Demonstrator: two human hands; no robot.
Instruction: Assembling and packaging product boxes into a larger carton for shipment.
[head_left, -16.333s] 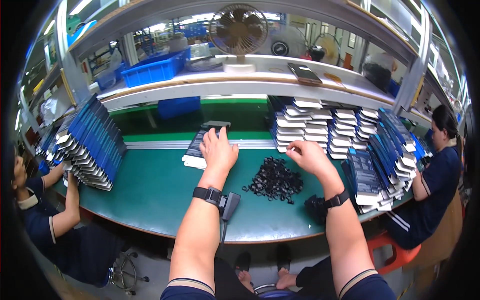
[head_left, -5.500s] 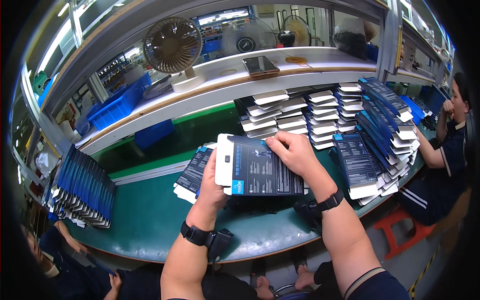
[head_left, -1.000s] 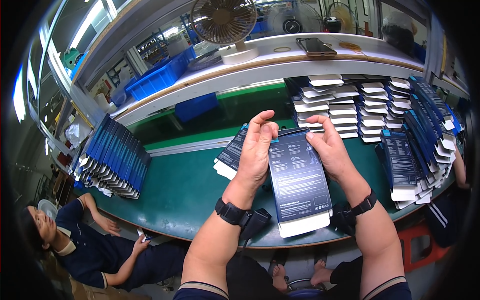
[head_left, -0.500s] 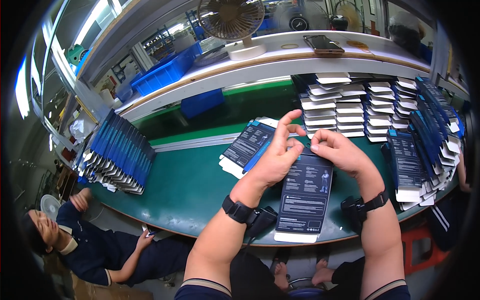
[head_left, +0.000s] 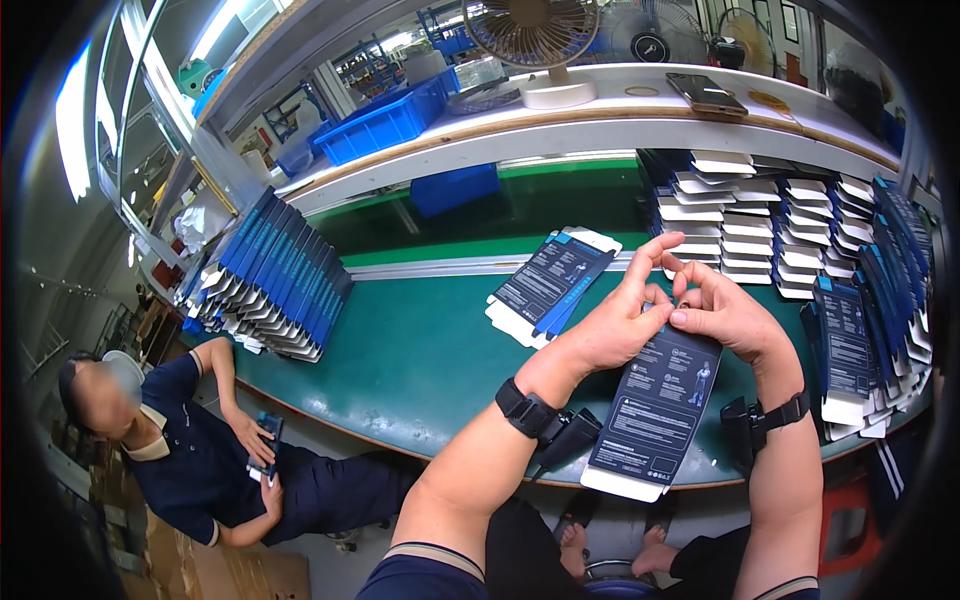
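Both hands meet at the far end of a dark blue printed carton (head_left: 658,405), held in the air above the near edge of the green workbench (head_left: 420,350). The left hand (head_left: 625,320) pinches the top flap from the left, and the right hand (head_left: 722,315) closes on it from the right, fingertips almost touching. The carton's long axis runs from the hands down toward the person (its white bottom flap hangs past the bench edge). Neither hand is nearer. A small stack of flat cartons (head_left: 550,283) lies just beyond the left hand.
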